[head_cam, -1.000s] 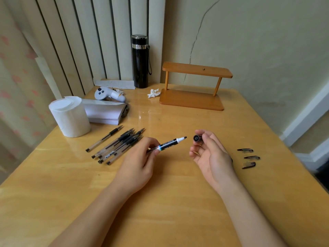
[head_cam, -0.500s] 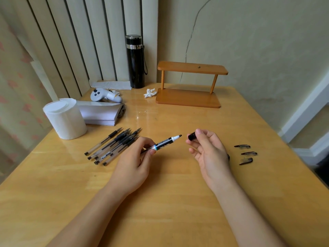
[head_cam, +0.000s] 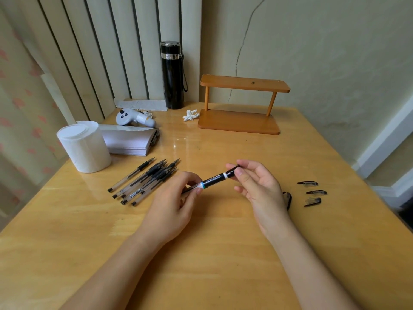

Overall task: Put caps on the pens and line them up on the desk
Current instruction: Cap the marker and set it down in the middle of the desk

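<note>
Wooden desk [head_cam: 223, 253], both hands raised over it: left hand [head_cam: 174, 204] pinched around marker [head_cam: 212, 180] tail, right hand [head_cam: 257, 186] clamped on cap [head_cam: 232, 171] at marker tip, uncapped pens [head_cam: 145, 182] left of them, loose caps [head_cam: 312, 193] right.

Cracked wall [head_cam: 312, 41], wooden desk [head_cam: 201, 265]
</note>
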